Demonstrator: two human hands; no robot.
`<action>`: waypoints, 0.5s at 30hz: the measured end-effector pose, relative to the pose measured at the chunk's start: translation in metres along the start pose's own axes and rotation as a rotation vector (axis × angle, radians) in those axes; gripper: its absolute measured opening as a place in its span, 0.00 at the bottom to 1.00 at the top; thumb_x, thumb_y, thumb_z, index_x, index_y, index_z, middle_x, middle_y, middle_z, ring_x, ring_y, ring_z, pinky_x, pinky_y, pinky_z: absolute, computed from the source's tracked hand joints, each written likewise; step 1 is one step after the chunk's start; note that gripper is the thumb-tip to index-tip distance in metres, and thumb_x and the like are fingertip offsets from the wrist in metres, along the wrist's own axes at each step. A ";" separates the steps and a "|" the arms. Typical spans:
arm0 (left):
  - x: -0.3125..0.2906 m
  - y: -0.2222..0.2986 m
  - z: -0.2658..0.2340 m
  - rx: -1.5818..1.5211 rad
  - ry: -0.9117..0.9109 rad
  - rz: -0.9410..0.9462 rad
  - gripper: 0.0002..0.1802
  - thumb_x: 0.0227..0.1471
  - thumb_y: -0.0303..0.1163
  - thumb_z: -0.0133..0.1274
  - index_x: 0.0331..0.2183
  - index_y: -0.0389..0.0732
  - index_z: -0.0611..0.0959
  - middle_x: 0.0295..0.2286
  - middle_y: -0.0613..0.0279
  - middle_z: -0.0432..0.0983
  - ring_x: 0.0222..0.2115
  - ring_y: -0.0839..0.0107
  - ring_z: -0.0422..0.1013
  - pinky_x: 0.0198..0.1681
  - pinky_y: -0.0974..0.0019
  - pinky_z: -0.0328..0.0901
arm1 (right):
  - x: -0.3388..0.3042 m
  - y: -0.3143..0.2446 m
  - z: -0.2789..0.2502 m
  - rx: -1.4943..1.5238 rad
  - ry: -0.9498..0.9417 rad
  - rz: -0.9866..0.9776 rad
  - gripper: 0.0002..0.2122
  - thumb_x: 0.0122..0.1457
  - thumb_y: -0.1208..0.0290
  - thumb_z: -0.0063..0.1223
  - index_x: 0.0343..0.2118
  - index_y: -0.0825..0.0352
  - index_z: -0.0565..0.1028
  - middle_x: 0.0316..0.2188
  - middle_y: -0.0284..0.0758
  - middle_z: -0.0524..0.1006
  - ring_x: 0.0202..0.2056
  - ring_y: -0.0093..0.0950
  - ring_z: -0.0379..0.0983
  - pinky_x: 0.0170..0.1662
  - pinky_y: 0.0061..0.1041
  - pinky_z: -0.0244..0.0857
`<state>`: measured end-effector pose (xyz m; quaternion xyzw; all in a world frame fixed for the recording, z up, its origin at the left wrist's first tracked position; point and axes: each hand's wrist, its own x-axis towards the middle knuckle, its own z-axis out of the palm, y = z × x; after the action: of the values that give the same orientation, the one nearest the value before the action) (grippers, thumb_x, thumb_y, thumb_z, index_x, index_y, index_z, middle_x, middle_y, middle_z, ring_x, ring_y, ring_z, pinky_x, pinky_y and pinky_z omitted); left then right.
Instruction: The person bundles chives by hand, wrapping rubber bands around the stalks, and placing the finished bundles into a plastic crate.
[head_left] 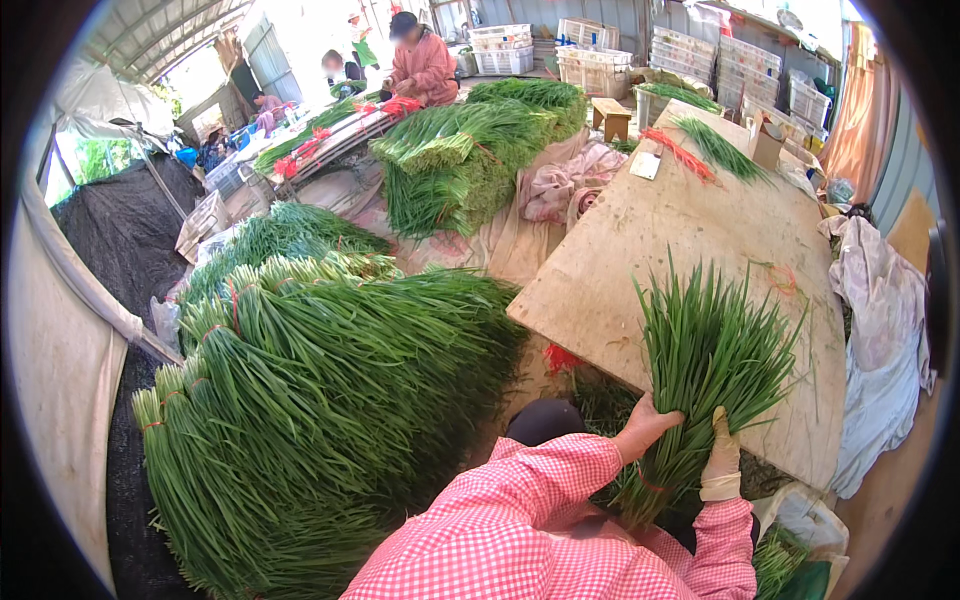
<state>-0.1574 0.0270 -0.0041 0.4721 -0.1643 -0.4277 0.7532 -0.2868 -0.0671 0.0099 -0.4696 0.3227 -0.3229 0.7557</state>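
A thick bunch of green garlic chives (705, 345) stands leaf tips up at the near edge of a wooden board. Wrapped against its left side is my bare left hand (650, 428). My right hand (722, 455), in a pale glove, grips the other side, partly hidden by the leaves. A red tie (650, 487) circles the lower part of the bunch, below my hands. The lowest stems are in shadow near my lap.
To my left rises a large heap of tied chive bundles (350, 390); another stack (470, 150) lies farther back. The wooden board (600, 265) holds red ties (680, 155) and loose chives (718, 148). White crates (595, 72) line the back, where a person (428, 65) works.
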 end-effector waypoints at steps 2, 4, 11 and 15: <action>0.003 -0.009 -0.003 -0.018 -0.007 -0.018 0.27 0.40 0.24 0.55 0.45 0.32 0.68 0.38 0.57 0.72 0.37 0.70 0.69 0.43 0.67 0.64 | 0.003 0.000 -0.007 0.005 -0.051 0.021 0.22 0.53 0.60 0.55 0.47 0.70 0.67 0.41 0.33 0.71 0.39 0.25 0.67 0.41 0.27 0.64; 0.002 -0.013 -0.002 -0.008 -0.009 -0.031 0.26 0.40 0.25 0.56 0.44 0.32 0.69 0.38 0.58 0.73 0.37 0.70 0.69 0.43 0.68 0.64 | 0.007 0.004 -0.012 -0.056 -0.100 -0.016 0.21 0.53 0.64 0.56 0.46 0.70 0.68 0.40 0.31 0.71 0.38 0.24 0.68 0.40 0.25 0.64; -0.003 -0.023 -0.002 0.130 -0.060 0.071 0.21 0.42 0.25 0.56 0.42 0.36 0.73 0.36 0.64 0.74 0.37 0.74 0.69 0.42 0.69 0.64 | 0.023 0.029 -0.024 -0.222 -0.042 -0.169 0.19 0.52 0.72 0.58 0.46 0.71 0.67 0.37 0.29 0.72 0.35 0.22 0.68 0.39 0.20 0.63; -0.002 -0.014 -0.005 0.006 -0.015 -0.018 0.18 0.43 0.23 0.56 0.40 0.36 0.75 0.36 0.65 0.74 0.36 0.75 0.69 0.41 0.70 0.64 | 0.012 0.008 -0.015 0.006 0.089 -0.060 0.13 0.52 0.73 0.56 0.41 0.69 0.72 0.36 0.30 0.74 0.36 0.22 0.70 0.40 0.22 0.66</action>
<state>-0.1616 0.0288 -0.0182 0.4726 -0.1670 -0.4373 0.7467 -0.2902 -0.0818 -0.0054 -0.4619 0.3410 -0.3668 0.7320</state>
